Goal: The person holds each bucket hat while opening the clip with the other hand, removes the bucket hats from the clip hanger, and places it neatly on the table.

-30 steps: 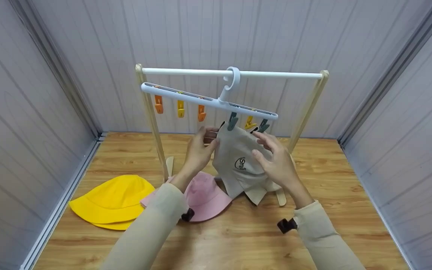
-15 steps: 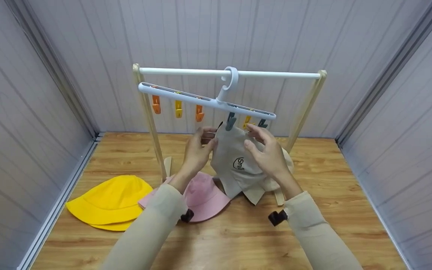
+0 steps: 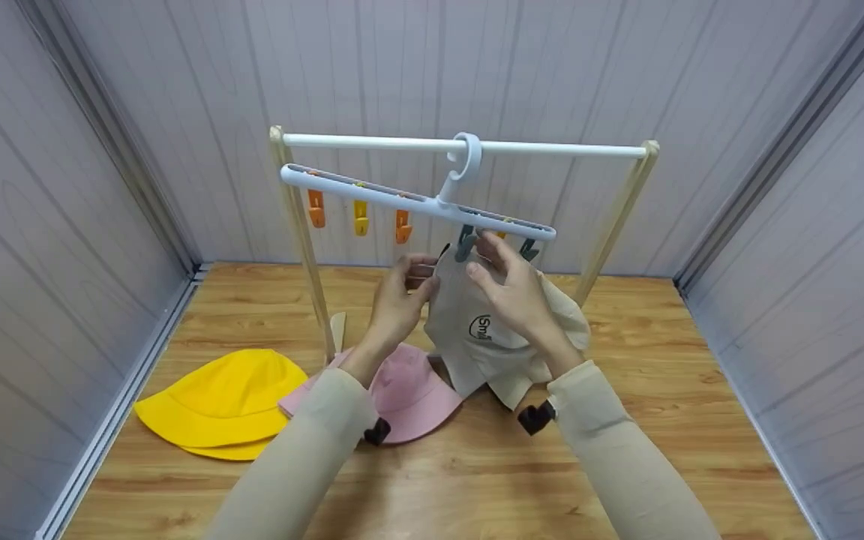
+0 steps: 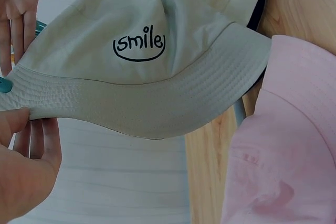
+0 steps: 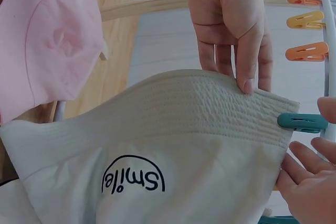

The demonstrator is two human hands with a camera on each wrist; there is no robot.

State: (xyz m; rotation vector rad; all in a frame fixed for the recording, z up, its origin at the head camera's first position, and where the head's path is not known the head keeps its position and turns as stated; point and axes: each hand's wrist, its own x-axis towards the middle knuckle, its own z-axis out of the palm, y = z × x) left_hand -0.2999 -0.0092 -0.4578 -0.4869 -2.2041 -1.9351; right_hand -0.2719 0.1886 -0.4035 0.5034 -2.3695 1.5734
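Observation:
A cream bucket hat (image 4: pixel 139 72) with a "smile" print hangs by its brim from a dark green clip (image 5: pixel 302 122) on the light blue hanger (image 3: pixel 372 193). My left hand (image 3: pixel 396 298) pinches the brim edge just left of that clip, thumb on the near face and fingers behind, as the right wrist view shows. Beside the clip is my right hand (image 3: pixel 511 289), its fingers spread and loosely bent around the clip's right side, pinching nothing. Another dark green clip (image 3: pixel 528 249) and a partly hidden yellow clip (image 3: pixel 503 231) hang farther right.
The hanger tilts down to the right on the rack's white rod (image 3: pixel 559 149). Orange clips (image 3: pixel 316 210) and a yellow clip (image 3: pixel 361 211) hang along its left half. On the wooden table lie a yellow hat (image 3: pixel 226 397) and a pink hat (image 3: pixel 409 394), partly behind my left arm.
My right hand has moved left and slightly up, from near the rightmost green clip to the green clip holding the hat. My left hand keeps its place on the brim.

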